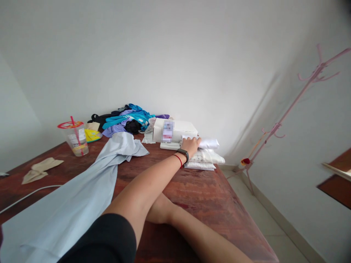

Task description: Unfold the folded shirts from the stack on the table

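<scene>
Cloth (210, 143), white and folded into a thick roll, lies on top of a small stack of white folded cloths (207, 156) near the far right edge of the wooden table (214, 208). Your left hand (191, 144) rests over the near-left end of that roll, fingers bent across its top; you cannot tell from here whether they pinch it or merely press on it. Your right forearm crosses beneath your left one, and your right hand (158, 211) is mostly hidden there, so its grip and anything in it cannot be told. Just behind your left hand stands a white box (182, 128). To your left, a pale blue-grey garment (82, 193) stretches across the table, partly bunched at its far end. Beyond it you have a heap of clothes (128, 120), with a lidded plastic cup (78, 139) to its left.
</scene>
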### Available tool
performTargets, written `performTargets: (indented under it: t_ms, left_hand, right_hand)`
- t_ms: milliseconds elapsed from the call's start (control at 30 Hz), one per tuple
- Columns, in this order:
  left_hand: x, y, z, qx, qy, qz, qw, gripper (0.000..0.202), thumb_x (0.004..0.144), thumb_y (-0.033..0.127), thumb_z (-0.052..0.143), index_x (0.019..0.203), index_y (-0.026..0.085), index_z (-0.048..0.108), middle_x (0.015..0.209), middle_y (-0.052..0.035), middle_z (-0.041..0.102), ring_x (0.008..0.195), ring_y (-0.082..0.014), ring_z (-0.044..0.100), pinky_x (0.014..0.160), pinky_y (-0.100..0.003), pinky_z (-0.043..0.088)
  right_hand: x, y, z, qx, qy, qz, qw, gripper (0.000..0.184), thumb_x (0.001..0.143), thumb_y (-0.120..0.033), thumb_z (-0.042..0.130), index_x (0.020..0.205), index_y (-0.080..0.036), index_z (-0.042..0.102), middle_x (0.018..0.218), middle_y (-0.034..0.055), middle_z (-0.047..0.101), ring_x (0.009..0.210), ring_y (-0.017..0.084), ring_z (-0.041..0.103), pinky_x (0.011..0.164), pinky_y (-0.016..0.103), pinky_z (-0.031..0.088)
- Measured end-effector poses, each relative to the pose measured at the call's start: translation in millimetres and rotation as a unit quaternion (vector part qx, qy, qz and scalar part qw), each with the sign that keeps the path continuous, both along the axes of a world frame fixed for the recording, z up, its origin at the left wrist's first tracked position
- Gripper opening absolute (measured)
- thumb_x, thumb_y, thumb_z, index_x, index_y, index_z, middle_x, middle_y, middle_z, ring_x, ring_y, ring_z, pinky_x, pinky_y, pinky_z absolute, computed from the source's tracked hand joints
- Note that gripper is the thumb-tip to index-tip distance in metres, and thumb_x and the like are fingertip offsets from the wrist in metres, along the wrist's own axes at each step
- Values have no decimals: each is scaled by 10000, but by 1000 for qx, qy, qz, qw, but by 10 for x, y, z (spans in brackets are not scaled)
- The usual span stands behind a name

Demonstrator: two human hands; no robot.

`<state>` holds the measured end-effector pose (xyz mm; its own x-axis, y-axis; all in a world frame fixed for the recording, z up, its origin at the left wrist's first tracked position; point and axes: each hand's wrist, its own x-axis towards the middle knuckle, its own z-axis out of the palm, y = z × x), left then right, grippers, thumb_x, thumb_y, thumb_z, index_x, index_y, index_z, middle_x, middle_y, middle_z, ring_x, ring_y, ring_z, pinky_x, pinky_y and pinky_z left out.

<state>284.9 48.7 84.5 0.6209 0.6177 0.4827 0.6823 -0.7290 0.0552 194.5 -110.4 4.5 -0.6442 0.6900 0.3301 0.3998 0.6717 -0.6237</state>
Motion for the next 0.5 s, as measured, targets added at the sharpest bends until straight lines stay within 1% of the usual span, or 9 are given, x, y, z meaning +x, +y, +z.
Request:
performTargets:
  t_ms: [100,167,233,267,300,333,433,467,500]
  left_hand:
    - [-212,42,132,18,-31,-14,999,448,956,119,468,1392,218,506,1193,-116,678,1065,-277,634,904,-431,488]
    - [-395,34,240,30,-47,-27,998,511,941,124,501,1442,221,462,1291,-107,650,1140,-265,612,957,-417,485]
    - [-618,-21,335,46,-64,-53,995,571,914,106,525,1466,225,437,1379,-87,610,1236,-242,568,1035,-393,461]
    - [-746,-71,369,57,-76,-71,993,600,894,87,534,1469,226,435,1409,-74,593,1273,-229,546,1071,-380,445]
    - [-886,-135,389,69,-97,-97,988,627,866,64,543,1466,220,442,1422,-69,586,1292,-225,535,1096,-376,434]
    - [-1036,-213,394,78,-122,-118,982,654,841,44,544,1464,219,448,1427,-65,584,1297,-225,536,1112,-379,429]
    - [-1540,-496,316,59,-182,-138,972,730,800,3,508,1485,246,435,1435,-45,579,1313,-219,538,1140,-376,422]
    - [-1718,-591,260,45,-200,-133,970,748,795,0,490,1493,260,429,1436,-32,580,1308,-221,545,1138,-380,428]
    - [-1895,-678,192,26,-212,-131,968,758,802,7,480,1508,273,411,1444,-21,572,1314,-224,544,1139,-387,429]
  right_hand:
    - [23,35,-5,0,41,-2,999,481,855,-199,663,1332,-230,604,1444,67,573,1378,265,475,1166,399,364]
    - [32,81,-33,-21,67,-15,997,418,858,-218,664,1275,-227,641,1409,73,591,1333,260,515,1149,400,382]
    - [40,160,-84,-71,107,-55,990,337,861,-258,666,1195,-213,682,1304,86,643,1221,251,593,1079,398,447]
    - [48,214,-113,-112,141,-84,980,305,862,-292,667,1151,-198,695,1225,93,673,1141,247,632,1025,396,483]
    - [62,273,-138,-160,187,-117,962,296,862,-342,668,1111,-184,700,1147,97,694,1067,242,658,966,391,512]
    - [86,335,-155,-213,241,-147,935,313,859,-397,668,1077,-174,695,1088,97,705,1016,239,672,913,383,531]
    - [225,491,-130,-336,402,-197,829,406,862,-524,635,1070,-175,651,1066,99,708,1012,242,681,827,361,552]
    - [287,517,-98,-348,435,-200,806,431,885,-550,597,1099,-178,639,1086,106,704,1028,248,680,823,373,556]
    - [349,527,-58,-339,446,-197,805,452,920,-564,547,1143,-178,627,1116,116,697,1043,254,677,827,393,561]
